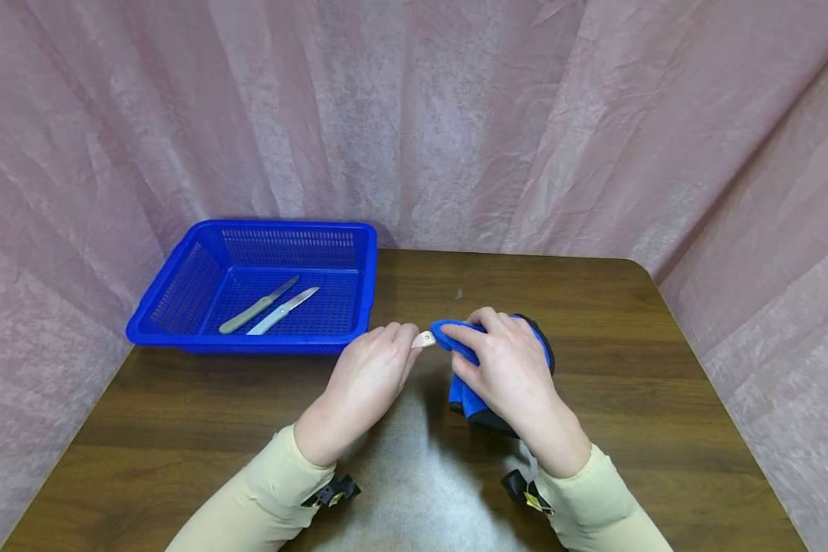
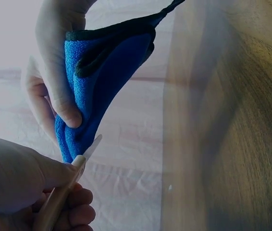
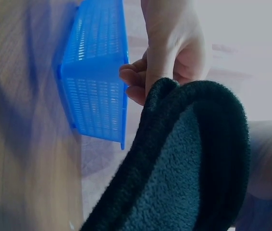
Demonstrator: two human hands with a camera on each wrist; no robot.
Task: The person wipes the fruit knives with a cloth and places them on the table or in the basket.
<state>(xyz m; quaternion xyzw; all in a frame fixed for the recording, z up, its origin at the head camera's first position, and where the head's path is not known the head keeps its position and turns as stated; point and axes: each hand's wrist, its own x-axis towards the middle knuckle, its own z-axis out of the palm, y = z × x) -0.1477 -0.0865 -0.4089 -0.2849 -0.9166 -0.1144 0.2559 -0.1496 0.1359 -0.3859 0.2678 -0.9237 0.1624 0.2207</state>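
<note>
My left hand (image 1: 369,364) grips a small knife (image 1: 424,339) by its pale handle, fingers curled round it. In the left wrist view the blade (image 2: 93,147) of that knife shows beside a fold of blue cloth. My right hand (image 1: 507,368) holds the folded blue cloth (image 2: 90,82), which has black edging, between thumb and fingers. The cloth's tip covers much of the blade in the head view. A dark-edged fold of the cloth (image 3: 174,163) fills the lower part of the right wrist view.
A blue plastic basket (image 1: 371,284) stands at the back left of the wooden table (image 1: 628,368). Inside it lie a knife with a greenish handle (image 1: 251,310) and one with a pale blue handle (image 1: 276,316). Pink curtains (image 1: 421,123) hang behind and at both sides.
</note>
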